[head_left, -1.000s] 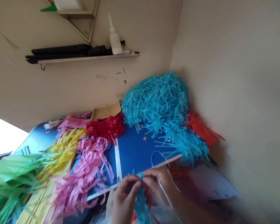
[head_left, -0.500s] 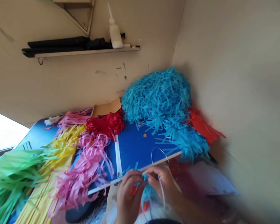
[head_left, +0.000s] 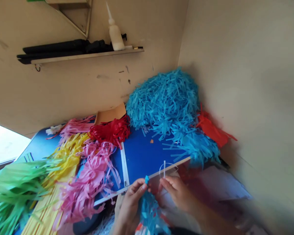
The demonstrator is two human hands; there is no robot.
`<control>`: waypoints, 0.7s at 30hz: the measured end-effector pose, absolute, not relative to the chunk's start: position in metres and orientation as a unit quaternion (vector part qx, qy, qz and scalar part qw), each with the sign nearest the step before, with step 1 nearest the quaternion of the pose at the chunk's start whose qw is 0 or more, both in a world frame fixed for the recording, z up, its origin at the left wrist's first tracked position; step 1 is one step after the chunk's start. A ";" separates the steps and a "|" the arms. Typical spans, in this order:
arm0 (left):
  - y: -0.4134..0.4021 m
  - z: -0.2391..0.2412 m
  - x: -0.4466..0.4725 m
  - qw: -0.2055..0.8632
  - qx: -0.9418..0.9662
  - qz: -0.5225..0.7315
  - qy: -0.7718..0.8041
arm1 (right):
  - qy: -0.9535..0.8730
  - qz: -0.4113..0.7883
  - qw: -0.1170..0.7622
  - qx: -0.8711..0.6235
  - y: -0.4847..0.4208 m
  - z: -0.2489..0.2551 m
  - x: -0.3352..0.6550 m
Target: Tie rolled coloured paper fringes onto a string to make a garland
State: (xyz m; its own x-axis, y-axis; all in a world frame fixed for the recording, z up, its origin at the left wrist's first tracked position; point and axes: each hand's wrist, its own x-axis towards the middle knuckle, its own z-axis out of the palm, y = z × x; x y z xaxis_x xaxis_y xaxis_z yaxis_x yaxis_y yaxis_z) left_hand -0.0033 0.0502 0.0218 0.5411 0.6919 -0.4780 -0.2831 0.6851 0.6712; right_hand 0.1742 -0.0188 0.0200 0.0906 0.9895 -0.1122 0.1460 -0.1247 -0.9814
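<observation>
The left hand (head_left: 131,204) is at the bottom of the view, just in front of the near edge of the blue worktop (head_left: 142,155). Its thumb and finger are pinched shut on the top of a blue paper bundle (head_left: 148,209). A small blue tip sticks up above the fingers, and the rest of the strips hang down below the hand. The right hand (head_left: 178,192) is just beside it. Its fingers are closed on a thin white tie (head_left: 164,167), which curls up into a small loop over the worktop edge. The two hands are near each other, but I cannot tell if they touch. On the worktop, a big blue paper pile (head_left: 166,98) sits far back in the corner by the wall. Orange strips (head_left: 210,129) lie to its right. Red strips (head_left: 111,130), pink strips (head_left: 93,176), yellow strips (head_left: 66,156) and green strips (head_left: 12,186) lie to the left. A glue bottle (head_left: 114,31) stands on a shelf (head_left: 88,56) on the wall.
</observation>
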 end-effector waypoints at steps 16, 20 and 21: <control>0.050 0.021 -0.001 0.838 0.303 0.254 0.375 | -0.625 0.360 0.460 -0.518 -0.028 0.054 0.153; 0.050 0.024 0.001 0.852 0.300 0.243 0.355 | -0.634 0.349 0.468 -0.507 -0.030 0.054 0.154; 0.049 0.025 0.002 0.852 0.302 0.243 0.353 | -0.632 0.349 0.466 -0.511 -0.029 0.053 0.154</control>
